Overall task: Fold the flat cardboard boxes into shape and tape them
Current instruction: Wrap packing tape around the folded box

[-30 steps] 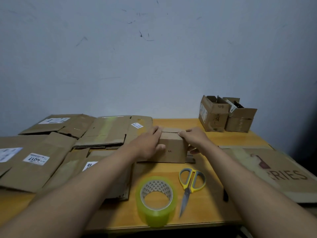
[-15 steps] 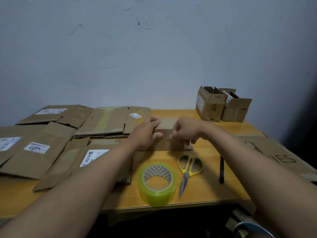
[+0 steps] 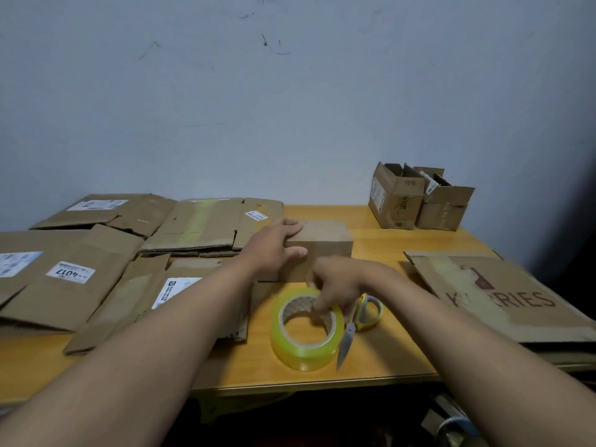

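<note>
1. At the far left of the counter [image 3: 380,359], flat cardboard boxes [image 3: 67,285] lie in overlapping stacks, unfolded and untaped; by the look of it they are most of the job left to do.
2. The left hand [image 3: 274,250] rests on the small folded box [image 3: 322,250] at mid-counter, fingers straight across its top and thumb on the near face, pressing the flaps down rather than gripping.
3. That box stands in shape, but no tape is visible on it, so taping seems to be the step in hand.
4. The right hand [image 3: 335,285] reaches down to the tape roll [image 3: 306,330] just in front of the box, fingertips curled on its upper rim; whether it has a firm grip I cannot tell.
5. Yellow-handled scissors [image 3: 358,321] lie touching or just beside the roll.
6. At the back right, two shaped boxes [image 3: 419,198] stand with top flaps open.
</note>
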